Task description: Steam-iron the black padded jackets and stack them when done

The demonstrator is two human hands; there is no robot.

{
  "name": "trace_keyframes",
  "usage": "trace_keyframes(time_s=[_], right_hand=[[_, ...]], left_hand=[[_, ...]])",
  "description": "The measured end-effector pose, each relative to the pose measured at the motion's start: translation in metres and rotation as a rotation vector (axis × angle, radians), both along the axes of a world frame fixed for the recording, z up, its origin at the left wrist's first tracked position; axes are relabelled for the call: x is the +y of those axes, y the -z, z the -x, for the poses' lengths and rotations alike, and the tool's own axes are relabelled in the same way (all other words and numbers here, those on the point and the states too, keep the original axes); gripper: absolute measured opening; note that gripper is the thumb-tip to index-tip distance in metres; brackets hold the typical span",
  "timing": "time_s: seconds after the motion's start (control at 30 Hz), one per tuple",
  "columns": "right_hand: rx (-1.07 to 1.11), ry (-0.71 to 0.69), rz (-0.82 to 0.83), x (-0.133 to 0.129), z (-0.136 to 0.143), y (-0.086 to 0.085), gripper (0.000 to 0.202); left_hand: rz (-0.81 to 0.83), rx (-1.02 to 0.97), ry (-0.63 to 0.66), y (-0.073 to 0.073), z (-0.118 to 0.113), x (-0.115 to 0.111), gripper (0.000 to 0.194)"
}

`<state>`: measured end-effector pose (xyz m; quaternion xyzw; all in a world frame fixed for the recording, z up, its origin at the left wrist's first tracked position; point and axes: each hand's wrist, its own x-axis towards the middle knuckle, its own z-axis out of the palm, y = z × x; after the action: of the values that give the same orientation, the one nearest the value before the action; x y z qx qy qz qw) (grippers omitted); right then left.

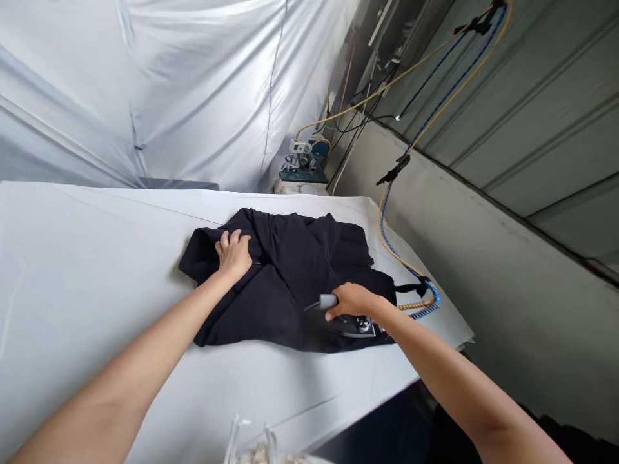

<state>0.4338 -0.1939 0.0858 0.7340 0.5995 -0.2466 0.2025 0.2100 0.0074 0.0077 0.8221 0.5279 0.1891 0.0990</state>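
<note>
A dark garment lies spread with folds and creases across the white-covered table. On its upper left part rests my left hand, fingers apart and slightly bent, pressing the cloth. My right hand is closed round the grey handle of a steam iron, which sits on the garment's lower right area. Much of the iron's body is hidden beneath my hand and forearm. A blue hose and a yellow cable run from behind the iron, past my right wrist.
The hose and cable hang from above on the right, tied with black strips. A sewing-type machine stands beyond the table's far edge. White sheeting hangs behind. A clear bag is at the near edge.
</note>
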Motion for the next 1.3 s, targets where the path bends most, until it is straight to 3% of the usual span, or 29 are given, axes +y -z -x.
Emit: trace_keyframes(time_s=[0.1, 0.23, 0.43, 0.53, 0.63, 0.7, 0.8, 0.93, 1.1, 1.3], right_hand=[[-0.113, 0.213, -0.169, 0.012, -0.005, -0.001, 0.059], [-0.149, 0.397, -0.313, 0.062, 0.005, -0.005, 0.067], [0.004, 0.280, -0.356, 0.152, 0.082, 0.000, 0.073], [0.094, 0.175, -0.330, 0.183, 0.125, 0.007, 0.072], [0.142, 0.171, -0.329, 0.206, 0.142, 0.007, 0.070], [0.122, 0.233, -0.373, 0.217, 0.133, 0.001, 0.068], [0.050, 0.362, -0.455, 0.223, 0.097, -0.011, 0.064], [-0.001, 0.475, -0.474, 0.208, 0.040, -0.019, 0.063], [0.008, 0.495, -0.369, 0.161, -0.014, -0.001, 0.070], [-0.039, 0.672, -0.387, 0.107, -0.094, 0.014, 0.070]], left_hand=[[-0.014, -0.038, -0.006, -0.003, 0.011, -0.001, 0.043], [-0.006, -0.084, -0.019, -0.008, 0.031, 0.003, 0.044], [-0.035, -0.132, -0.074, -0.019, 0.064, 0.027, 0.045], [-0.036, -0.161, -0.111, -0.020, 0.080, 0.043, 0.045], [-0.043, -0.181, -0.118, -0.016, 0.090, 0.054, 0.044], [-0.051, -0.195, -0.119, -0.012, 0.092, 0.057, 0.044], [-0.066, -0.212, -0.111, -0.006, 0.089, 0.056, 0.042], [-0.073, -0.194, -0.082, -0.001, 0.071, 0.049, 0.041], [-0.047, -0.127, 0.034, 0.005, 0.023, 0.036, 0.038], [-0.001, -0.061, 0.170, 0.012, -0.052, 0.008, 0.037]])
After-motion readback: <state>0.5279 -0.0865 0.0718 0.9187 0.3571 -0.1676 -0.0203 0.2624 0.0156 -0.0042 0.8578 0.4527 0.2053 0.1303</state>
